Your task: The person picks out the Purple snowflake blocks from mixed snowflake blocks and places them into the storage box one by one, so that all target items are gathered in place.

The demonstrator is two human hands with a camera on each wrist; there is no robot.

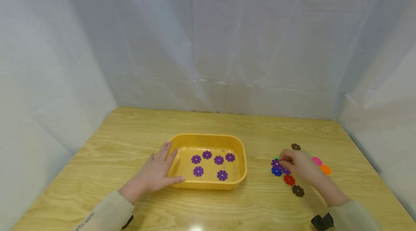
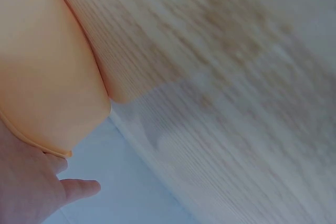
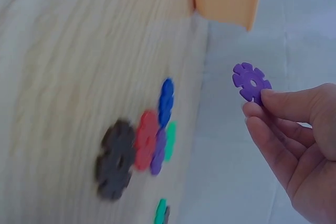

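While our left hand [image 1: 158,173] lies flat with straight fingers against the near left corner of the yellow tray [image 1: 239,153], steadying it at the lower centre of the head view, our right hand [image 1: 300,166] works in the loose cluster of flower discs at the lower right of that frame. The right wrist view shows the state of that hand plainly: our thumb and fingers [image 3: 273,114] pinch a purple flower disc [image 3: 251,81] by its edge and hold it clear of the desk [image 1: 130,133], with the tray's corner showing at the top of that picture. The left wrist view shows only the tray's outer wall [image 2: 47,72], blurred wood grain and a fingertip, so it adds little. Six purple discs [image 1: 198,171] already lie on the tray floor, well apart from one another. On the desk beside our right hand remain a blue disc [image 1: 276,171], a red disc [image 1: 289,179], two brown discs [image 1: 297,190], a pink disc [image 1: 316,160], an orange disc [image 1: 325,169] and a green one that is mostly hidden. We judge that we are in the pick-up step of sorting purple pieces into the tray. The next move calls for carrying the pinched disc leftward over the tray rim and letting it go inside, while the left hand holds the tray in place.
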